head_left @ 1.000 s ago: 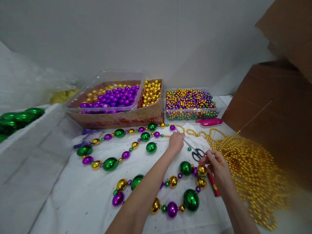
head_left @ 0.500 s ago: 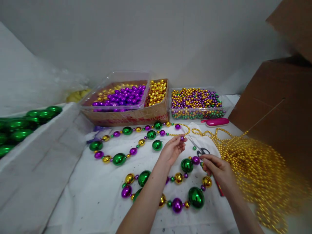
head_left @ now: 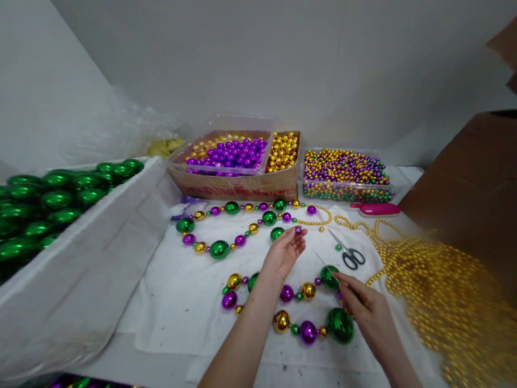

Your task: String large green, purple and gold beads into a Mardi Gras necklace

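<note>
My left hand [head_left: 285, 252] is closed at the fingertips on a small purple bead [head_left: 298, 230]. From that bead a thin pale thread or wire [head_left: 319, 255] slants down to my right hand [head_left: 367, 302], whose thumb and fingers pinch its other end. Below my hands lies a garland of large green, gold and purple balls [head_left: 308, 332], partly hidden by my left forearm and right hand. Beyond them a second garland [head_left: 219, 249] ends in a loop of small gold beads [head_left: 319, 222]. Loose green [head_left: 277, 234] and purple balls [head_left: 311, 209] lie nearby.
Black-handled scissors [head_left: 350, 257] and a pink-handled tool [head_left: 378, 209] rest on the table. Gold bead strands [head_left: 448, 291] are heaped at right. Behind stand a cardboard box [head_left: 238, 186] and a clear bin [head_left: 347, 191] of beads; a white box [head_left: 100, 258] of green balls is at left.
The view has swung left, shifting the table rightward in the picture. Both hands have moved away from the scissors, toward me. The thread or wire now shows between them.
</note>
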Demonstrator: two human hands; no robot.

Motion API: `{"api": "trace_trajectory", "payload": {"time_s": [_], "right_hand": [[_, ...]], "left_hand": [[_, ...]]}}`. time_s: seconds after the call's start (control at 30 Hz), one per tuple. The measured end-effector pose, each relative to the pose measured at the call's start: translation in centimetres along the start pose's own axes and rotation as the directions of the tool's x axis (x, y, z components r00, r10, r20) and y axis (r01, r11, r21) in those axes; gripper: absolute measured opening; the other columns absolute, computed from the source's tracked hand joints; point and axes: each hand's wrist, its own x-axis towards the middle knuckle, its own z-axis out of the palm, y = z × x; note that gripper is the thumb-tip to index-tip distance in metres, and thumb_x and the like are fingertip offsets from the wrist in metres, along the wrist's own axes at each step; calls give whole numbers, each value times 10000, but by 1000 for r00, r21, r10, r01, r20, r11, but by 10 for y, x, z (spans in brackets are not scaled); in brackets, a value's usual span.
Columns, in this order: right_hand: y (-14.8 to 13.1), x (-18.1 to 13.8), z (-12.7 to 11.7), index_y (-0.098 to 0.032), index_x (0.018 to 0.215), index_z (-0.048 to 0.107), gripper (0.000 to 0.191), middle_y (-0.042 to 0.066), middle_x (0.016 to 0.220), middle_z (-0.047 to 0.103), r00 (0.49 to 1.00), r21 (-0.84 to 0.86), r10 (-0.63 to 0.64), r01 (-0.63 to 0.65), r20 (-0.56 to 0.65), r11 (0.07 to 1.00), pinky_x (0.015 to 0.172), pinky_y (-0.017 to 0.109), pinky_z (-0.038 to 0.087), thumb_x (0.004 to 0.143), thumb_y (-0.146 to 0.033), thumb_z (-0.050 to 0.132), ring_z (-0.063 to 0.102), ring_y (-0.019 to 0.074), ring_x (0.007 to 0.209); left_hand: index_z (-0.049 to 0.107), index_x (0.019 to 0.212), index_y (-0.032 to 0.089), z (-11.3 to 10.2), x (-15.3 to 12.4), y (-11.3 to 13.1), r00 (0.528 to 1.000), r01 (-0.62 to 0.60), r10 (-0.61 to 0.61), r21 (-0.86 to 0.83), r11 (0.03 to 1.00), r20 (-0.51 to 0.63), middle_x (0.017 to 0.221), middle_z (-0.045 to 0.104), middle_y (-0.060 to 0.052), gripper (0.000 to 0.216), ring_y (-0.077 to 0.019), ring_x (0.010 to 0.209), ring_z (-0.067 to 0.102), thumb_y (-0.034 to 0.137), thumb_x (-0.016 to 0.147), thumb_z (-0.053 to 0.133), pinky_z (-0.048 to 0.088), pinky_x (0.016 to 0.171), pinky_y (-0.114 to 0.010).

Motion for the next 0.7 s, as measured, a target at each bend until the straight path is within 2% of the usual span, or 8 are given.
{"api": "trace_trajectory", "payload": {"time_s": [0.23,0.33,0.57,0.63,0.7], "right_hand": [[0,1,3,-140,1127,675,479,26,626,556,1000,0,-11,11,15,1000,510,264,351,809,-467,529,473,174,575],[-1,1,4,-156,1121,678,456,31,636,571,1000,-22,-14,14,5,1000,503,263,355,816,-459,526,482,178,571],[-16,11,15,-188,1050,621,336,26,702,606,996,-71,-82,80,-29,994,542,266,415,850,-430,500,548,189,616],[-22,18,18,-191,1043,580,299,7,664,578,992,-125,-124,120,-25,985,538,266,407,876,-410,463,539,178,588],[-29,25,16,-197,1057,570,279,15,704,597,984,-207,-176,172,-2,963,572,280,417,888,-382,446,557,185,625]], "left_hand": [[618,848,114,0,-6,2,1000,5,-5,6,1000,-7,875,694,-99,52,-108,653,618,150,811,620,502,650,-230],[617,850,117,1,-8,2,1000,-6,6,26,1000,2,877,689,-88,75,-99,656,611,152,790,646,494,656,-221],[627,845,136,10,-17,-8,992,16,-37,169,985,123,878,676,-60,169,-99,683,599,203,723,723,474,685,-230],[628,799,136,17,-20,-9,990,-28,-6,238,971,142,878,680,-66,164,-117,701,600,256,731,718,472,708,-258],[647,770,135,25,-23,-5,987,-120,79,323,939,137,894,688,-78,168,-140,748,601,295,752,693,461,735,-275]]}}
